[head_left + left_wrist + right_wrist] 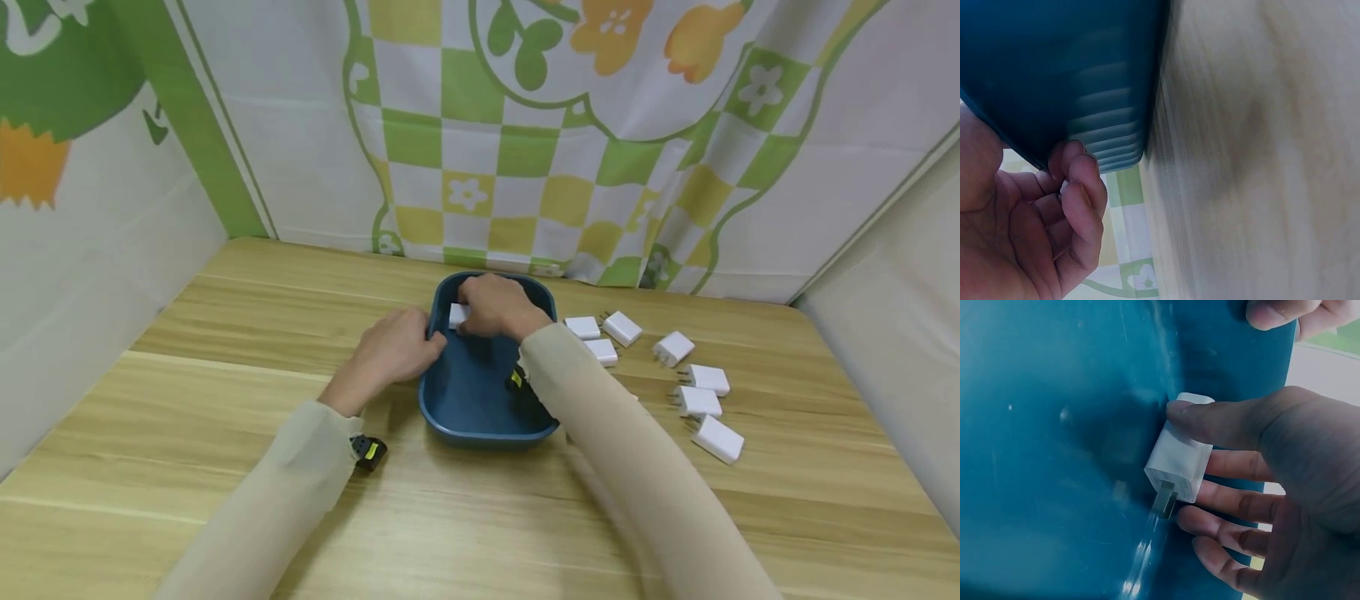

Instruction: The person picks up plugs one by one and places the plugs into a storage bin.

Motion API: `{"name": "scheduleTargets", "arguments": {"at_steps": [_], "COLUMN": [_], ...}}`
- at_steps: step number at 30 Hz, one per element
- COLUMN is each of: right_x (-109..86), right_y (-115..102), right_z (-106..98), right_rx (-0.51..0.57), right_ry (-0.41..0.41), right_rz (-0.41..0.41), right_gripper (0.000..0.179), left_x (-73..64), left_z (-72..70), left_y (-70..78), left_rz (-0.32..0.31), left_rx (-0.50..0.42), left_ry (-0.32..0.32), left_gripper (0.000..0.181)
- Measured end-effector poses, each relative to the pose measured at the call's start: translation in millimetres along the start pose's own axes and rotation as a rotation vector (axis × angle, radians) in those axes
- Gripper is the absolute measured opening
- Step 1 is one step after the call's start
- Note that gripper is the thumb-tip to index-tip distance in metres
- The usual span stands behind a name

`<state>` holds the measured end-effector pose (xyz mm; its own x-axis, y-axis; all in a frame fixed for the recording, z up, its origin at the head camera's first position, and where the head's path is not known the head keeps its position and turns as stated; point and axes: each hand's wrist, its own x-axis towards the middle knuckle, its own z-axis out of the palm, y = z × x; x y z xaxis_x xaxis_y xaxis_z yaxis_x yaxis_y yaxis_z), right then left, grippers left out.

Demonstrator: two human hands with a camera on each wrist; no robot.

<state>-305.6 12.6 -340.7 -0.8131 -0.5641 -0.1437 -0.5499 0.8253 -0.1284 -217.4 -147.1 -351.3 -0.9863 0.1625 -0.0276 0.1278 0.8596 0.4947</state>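
Observation:
A deep blue plastic bin (480, 392) with rounded corners stands on the wooden table. My left hand (393, 346) grips its left rim; in the left wrist view the thumb lies over the rim and the fingers curl outside the ribbed wall (1104, 106). Inside the bin, near the far left, my right hand (497, 306) pinches a white charger plug (1179, 453) between thumb and fingers. Its metal prongs (1164, 499) show in the right wrist view. A small black item with a yellow label (516, 379) sits in the bin, partly hidden by the right sleeve.
Several white charger plugs (699, 402) lie scattered on the table right of the bin. A similar black item with a yellow label (370, 452) is by the left sleeve. A patterned curtain (480, 142) hangs along the table's back edge.

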Motion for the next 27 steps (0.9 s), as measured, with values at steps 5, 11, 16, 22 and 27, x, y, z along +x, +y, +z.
{"name": "scheduleTargets", "arguments": {"at_steps": [5, 11, 16, 22, 27], "right_x": [1.8, 0.9, 0.3, -0.2, -0.4], "right_y": [-0.9, -2.5, -2.9, -0.2, 0.6], "right_z": [4.0, 6.7, 6.6, 7.0, 6.7], "right_rx": [0.01, 0.022, 0.029, 0.038, 0.046], "right_ry": [0.021, 0.039, 0.04, 0.042, 0.041], "right_rz": [-0.003, 0.011, 0.013, 0.009, 0.009], "right_gripper": [0.017, 0.017, 0.017, 0.016, 0.016], "left_x": [0.2, 0.9, 0.8, 1.4, 1.9], "left_z": [0.9, 2.0, 2.1, 2.0, 1.6], "left_y": [0.0, 0.0, -0.8, -1.4, -1.4], "left_rz": [-0.006, -0.014, -0.016, -0.012, -0.013], "left_rx": [-0.005, -0.006, -0.008, -0.021, -0.026], "left_ry": [-0.003, 0.005, 0.018, 0.014, 0.008], "left_gripper": [0.031, 0.03, 0.029, 0.029, 0.029]}}
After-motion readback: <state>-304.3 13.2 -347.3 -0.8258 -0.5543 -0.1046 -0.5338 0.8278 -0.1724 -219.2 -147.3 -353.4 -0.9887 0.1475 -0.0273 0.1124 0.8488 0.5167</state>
